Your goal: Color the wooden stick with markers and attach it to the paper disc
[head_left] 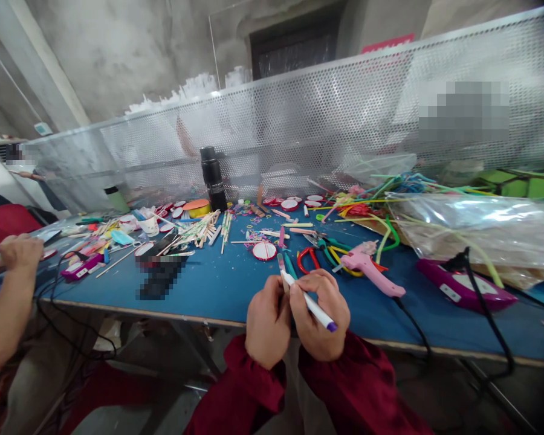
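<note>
2 hands pressed together at the near edge of a blue table (217, 290).
The right hand (321, 314) grips a white marker (308, 302), its purple end toward the wrist; the left hand (267, 326) pinches a flat stick (281, 266) held upright against it. Just beyond the right hand lie a pink glue gun (372, 269) and red-handled scissors (310, 257); a co-worker's hand (20, 252) rests far to the left.
</note>
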Demonstrator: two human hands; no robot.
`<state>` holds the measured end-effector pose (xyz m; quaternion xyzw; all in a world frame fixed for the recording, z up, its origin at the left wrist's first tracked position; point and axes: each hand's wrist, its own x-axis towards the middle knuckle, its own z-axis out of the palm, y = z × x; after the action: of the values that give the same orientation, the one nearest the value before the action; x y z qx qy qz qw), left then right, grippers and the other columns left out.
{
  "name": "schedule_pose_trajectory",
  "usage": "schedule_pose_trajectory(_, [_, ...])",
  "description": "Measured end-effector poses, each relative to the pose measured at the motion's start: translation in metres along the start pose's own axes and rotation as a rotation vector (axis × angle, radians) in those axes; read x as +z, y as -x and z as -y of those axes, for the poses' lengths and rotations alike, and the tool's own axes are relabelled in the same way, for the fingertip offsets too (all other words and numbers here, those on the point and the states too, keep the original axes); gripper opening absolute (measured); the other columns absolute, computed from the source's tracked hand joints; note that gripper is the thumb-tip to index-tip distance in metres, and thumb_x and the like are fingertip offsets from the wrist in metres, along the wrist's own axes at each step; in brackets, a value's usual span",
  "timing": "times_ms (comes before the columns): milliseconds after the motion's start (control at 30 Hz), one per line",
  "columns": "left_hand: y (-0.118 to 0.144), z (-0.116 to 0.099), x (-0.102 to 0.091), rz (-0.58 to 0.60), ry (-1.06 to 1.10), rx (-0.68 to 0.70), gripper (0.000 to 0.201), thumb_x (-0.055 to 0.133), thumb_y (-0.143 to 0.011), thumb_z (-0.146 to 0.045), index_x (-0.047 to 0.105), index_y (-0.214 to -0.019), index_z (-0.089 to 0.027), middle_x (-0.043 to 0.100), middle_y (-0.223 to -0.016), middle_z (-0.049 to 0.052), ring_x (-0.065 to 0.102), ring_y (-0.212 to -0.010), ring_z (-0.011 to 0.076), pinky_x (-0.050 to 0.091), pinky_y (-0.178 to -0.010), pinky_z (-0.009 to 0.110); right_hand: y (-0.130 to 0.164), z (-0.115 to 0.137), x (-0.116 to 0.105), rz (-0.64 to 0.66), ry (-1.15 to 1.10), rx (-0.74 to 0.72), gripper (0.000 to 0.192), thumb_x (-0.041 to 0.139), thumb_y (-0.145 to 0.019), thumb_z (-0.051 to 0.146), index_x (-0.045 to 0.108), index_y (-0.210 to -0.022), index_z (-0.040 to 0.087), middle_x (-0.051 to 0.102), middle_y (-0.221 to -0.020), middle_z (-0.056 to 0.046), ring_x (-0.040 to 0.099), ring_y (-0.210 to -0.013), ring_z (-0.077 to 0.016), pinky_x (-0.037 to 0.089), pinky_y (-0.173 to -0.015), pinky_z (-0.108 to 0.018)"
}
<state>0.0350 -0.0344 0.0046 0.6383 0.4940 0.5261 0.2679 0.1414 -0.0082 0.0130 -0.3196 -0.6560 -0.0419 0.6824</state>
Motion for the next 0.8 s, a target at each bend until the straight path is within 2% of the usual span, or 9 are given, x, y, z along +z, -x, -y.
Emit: schedule_pose_trajectory(800, [-0.0004, 0.0001, 0.0000, 0.007, -0.006, 0.002, 0.018, 0.048, -0.103, -0.036, 0.058, -0.102, -0.021, 0.071, -0.088, 0.002, 0.065, -0.082, 0.0177, 0.048, -0.074, 0.027, 0.0031, -0.0022, -0.0003, -0.005, 0.015, -0.010, 0.012, 0.061, -0.090, 0.013, 0.055, -0.087, 0.023, 0.063, -0.074, 0.002, 0.062, -0.071, -0.0163, 0.052, -0.083, -0.038])
